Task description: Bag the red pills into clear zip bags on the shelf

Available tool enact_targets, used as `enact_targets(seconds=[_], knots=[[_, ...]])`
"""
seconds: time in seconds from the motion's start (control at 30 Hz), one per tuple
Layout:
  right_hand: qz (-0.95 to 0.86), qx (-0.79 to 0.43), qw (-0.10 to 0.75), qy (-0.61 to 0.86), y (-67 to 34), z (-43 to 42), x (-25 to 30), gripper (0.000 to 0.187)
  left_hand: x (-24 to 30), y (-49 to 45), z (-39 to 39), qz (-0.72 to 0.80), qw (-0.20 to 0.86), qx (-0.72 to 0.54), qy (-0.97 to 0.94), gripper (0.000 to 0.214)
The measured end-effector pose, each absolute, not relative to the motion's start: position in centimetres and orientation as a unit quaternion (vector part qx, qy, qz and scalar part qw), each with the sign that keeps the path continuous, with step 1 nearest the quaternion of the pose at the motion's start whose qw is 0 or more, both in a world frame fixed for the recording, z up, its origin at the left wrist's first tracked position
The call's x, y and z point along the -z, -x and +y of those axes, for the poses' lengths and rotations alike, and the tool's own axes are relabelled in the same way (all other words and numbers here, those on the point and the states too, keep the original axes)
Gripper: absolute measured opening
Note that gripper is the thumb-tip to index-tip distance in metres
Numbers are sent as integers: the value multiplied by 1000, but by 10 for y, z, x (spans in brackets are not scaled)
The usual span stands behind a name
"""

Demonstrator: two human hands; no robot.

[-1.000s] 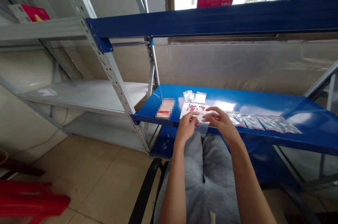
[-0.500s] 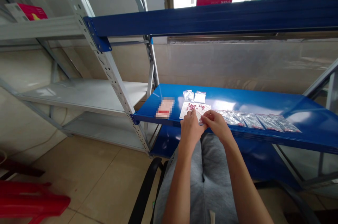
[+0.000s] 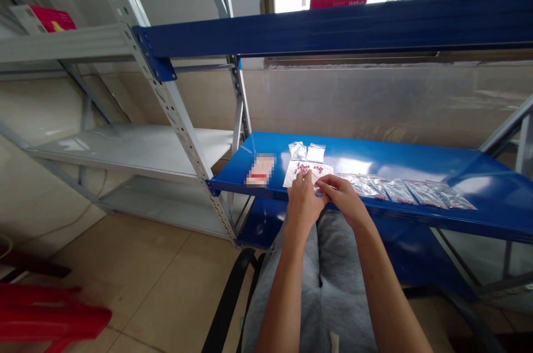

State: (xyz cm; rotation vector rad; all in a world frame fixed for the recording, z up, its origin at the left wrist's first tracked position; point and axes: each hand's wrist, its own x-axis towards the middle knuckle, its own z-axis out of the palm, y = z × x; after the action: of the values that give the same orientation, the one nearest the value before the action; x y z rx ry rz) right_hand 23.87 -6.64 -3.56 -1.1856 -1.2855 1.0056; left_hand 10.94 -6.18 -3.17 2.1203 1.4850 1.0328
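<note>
My left hand (image 3: pixel 302 210) and my right hand (image 3: pixel 343 198) meet at the front edge of a white sheet (image 3: pixel 300 176) on a blue steel shelf (image 3: pixel 416 161). Small pink-red beads (image 3: pixel 303 169) lie scattered on the sheet. Both hands seem to pinch a small clear plastic bag (image 3: pixel 318 189), mostly hidden by my fingers. Behind the sheet lie two empty clear bags (image 3: pixel 297 150). To the right, a row of several sealed bags (image 3: pixel 400 190) holds a few beads each. A pixelated packet (image 3: pixel 261 170) lies left of the sheet.
A grey metal shelving rack (image 3: pixel 133 145) stands to the left, and a blue shelf beam (image 3: pixel 333 34) crosses above. Grey trousers (image 3: pixel 333 281) fill my lap below the shelf. A black chair arm (image 3: pixel 229 303) and red plastic furniture (image 3: pixel 45 314) sit lower left.
My hands have come together from slightly apart over the sheet's front edge, with the fingers closing on the small bag. The view has shifted only slightly.
</note>
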Motion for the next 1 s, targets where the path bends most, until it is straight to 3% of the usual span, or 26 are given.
enact_targets(seconds=[0.53,0.63,0.73,0.87,1.0], knots=[[-535,-449,521,491,-242,-65,40,33,36,-104,-56,525,200,-389,-730,61],[-545,-374,502,558,-260,-46,45,25,37,-97,-54,532,196,-390,-725,62],[-575,-223,446,649,-278,-15,48,11,38,-90,-52,540,192,-387,-722,64],[-639,-87,344,682,-286,19,52,13,39,-84,-50,549,185,-383,-720,63],[-677,-52,286,676,-283,30,59,16,41,-83,-49,551,182,-383,-719,62]])
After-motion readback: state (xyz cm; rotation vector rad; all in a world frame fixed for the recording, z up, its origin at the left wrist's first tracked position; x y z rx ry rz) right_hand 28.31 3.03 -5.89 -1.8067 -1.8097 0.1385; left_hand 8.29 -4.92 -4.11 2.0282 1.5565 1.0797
